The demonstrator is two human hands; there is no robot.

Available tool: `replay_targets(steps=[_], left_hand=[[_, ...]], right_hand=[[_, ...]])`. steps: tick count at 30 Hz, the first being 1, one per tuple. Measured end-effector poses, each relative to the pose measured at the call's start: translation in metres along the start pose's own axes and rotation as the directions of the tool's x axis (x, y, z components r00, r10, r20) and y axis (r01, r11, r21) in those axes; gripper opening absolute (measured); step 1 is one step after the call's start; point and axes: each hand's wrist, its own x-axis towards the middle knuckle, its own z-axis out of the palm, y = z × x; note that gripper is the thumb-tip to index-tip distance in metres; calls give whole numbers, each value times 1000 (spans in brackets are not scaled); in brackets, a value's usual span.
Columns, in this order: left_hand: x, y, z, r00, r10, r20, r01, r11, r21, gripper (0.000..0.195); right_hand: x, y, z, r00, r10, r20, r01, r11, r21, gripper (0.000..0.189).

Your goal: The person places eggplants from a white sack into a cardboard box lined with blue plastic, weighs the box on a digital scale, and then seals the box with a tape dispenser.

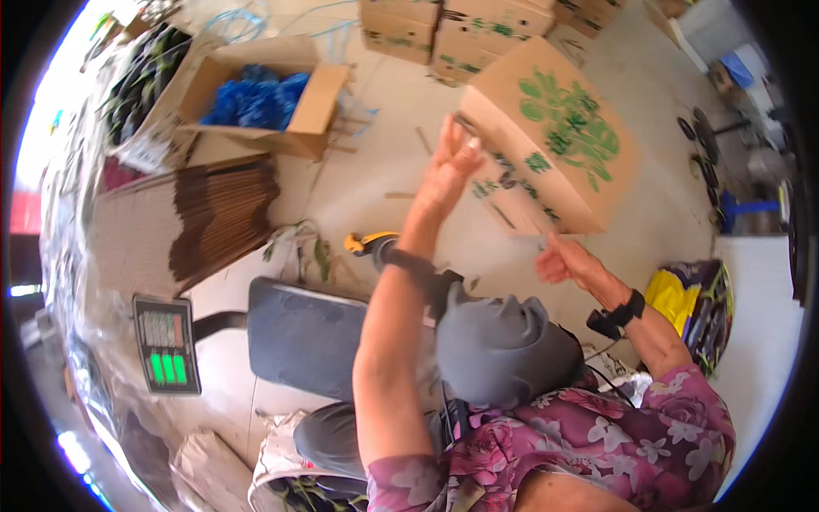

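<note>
A cardboard carton (537,128) printed with green leaves and writing sits tilted before me, its right side slightly blurred. Part of another printed carton (505,201) shows beneath its near edge. My left hand (451,157) is raised at the upper carton's left edge, fingers spread; its fingertips overlap the edge, and whether they press on it is hard to tell. Just below the carton's near corner is my right hand (569,261), blurred, thumb up and fingers loosely bent, with nothing visible in it. Both wrists wear black straps.
A platform scale (307,339) with a lit display (167,345) stands at left. Behind it lie flattened cardboard (185,224), a yellow-handled tape dispenser (371,243) and an open carton (320,102) of blue plastic (262,96). Eggplants fill a container (150,83) and a bag (672,291).
</note>
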Motion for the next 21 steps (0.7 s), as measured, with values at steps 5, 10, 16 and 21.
replay_targets(steps=[5,10,16,21], left_hand=[[-73,30,-26,981,-164,-102,143,973,-181,64],[-186,97,-57,912,-72,-403,-15,978,-207,59],[-274,87,-87,749,-27,-662,-170,958,-231,56],[-296,86,-95,721,-42,-692,-168,958,-233,51]], right_hand=[[8,-26,70,957,-97,272,170,951,-260,28],[55,-148,190,738,-489,465,651,697,-302,23],[92,-281,368,403,-719,566,914,346,-211,28],[131,-344,469,412,-793,448,909,394,-138,37]])
